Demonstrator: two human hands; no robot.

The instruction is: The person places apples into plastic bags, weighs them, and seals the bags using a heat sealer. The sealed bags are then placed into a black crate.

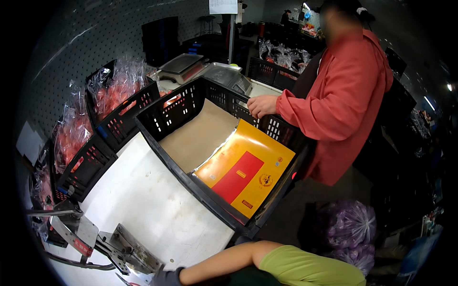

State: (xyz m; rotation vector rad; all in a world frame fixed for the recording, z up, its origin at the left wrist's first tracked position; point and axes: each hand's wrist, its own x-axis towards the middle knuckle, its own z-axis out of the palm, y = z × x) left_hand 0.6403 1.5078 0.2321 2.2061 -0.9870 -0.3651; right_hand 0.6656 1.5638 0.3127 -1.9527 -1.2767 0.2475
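My right hand wears a dark glove, and the bottom edge of the view cuts it off. The forearm reaches in from the right under a green sleeve. The hand is beside the base of a metal bench machine with curved arms; whether it grips anything is hidden. Part of a tool with red handles shows at the bottom edge. My left hand is out of view. Ahead, a black plastic crate stands on the white table. Inside lie a plain brown cardboard panel and a yellow-and-red printed panel.
A co-worker in a red jacket stands across the crate, one hand at its rim. Crates of clear-bagged red produce line the left. Weighing scales stand behind. Bagged purple produce sits at the lower right.
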